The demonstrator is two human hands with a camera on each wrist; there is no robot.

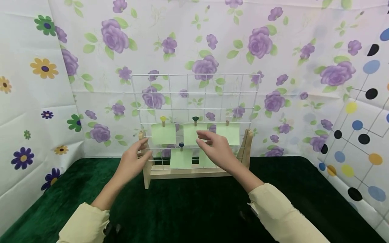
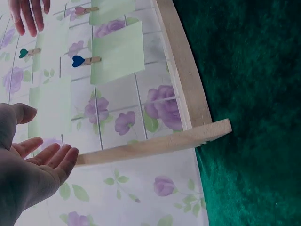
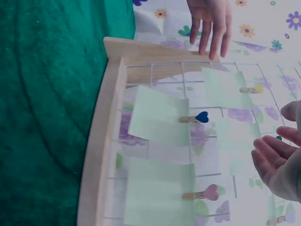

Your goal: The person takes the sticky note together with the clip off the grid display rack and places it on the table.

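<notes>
Your left hand is by the left end of the wooden stand, its fingers loosely parted with nothing between them; whether a fingertip touches the wire, I cannot tell. Your right hand hovers before the top middle note, fingers slightly bent, well apart from the thumb, also holding nothing. Five pale green notes hang on the white wire grid, three above two, clipped at their top edges. The stand rests on the green surface. The notes should be light and crease easily, so pinch an edge; squeeze a clip, like the blue heart clip, at its decorated end.
</notes>
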